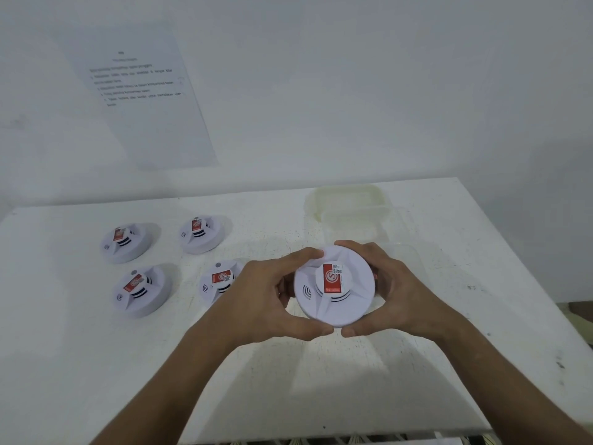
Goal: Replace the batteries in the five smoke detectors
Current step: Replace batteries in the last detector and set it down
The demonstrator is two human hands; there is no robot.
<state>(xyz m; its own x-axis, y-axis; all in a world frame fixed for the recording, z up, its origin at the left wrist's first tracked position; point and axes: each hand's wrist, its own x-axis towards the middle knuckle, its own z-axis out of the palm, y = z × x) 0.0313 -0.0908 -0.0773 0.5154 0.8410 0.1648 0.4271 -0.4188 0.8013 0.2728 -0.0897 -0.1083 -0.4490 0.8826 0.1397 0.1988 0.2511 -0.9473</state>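
Fingers: curled around the rim of the held smoke detector (333, 289) from both sides, holding it above the table; thumbs on the near edge, almost meeting; fingertips (316, 253) on the far edge.
Left hand (272, 300): at frame centre, wrapped on the detector's left side.
Right hand (398, 293): just right of centre, wrapped on the detector's right side.
Held smoke detector: white, round, face toward the camera, red label on its raised middle, vent slots below and to the left of the label.
Other detectors: four on the table at left of frame, in two rows. Far left detector (126, 242) and far right detector (202, 234) in the back row; near left detector (141, 290) and near right detector (219, 282) in the front row, the last partly hidden behind the left hand. All face up, each with a red label.
Containers: pale translucent plastic tubs (348, 202) beyond the hands, upper right of centre; contents cannot be made out.
Table (96, 364): white, scuffed, dark marks toward its right edge.
Paper sheet (144, 97): on the wall, upper left of frame, printed text too blurred to read.
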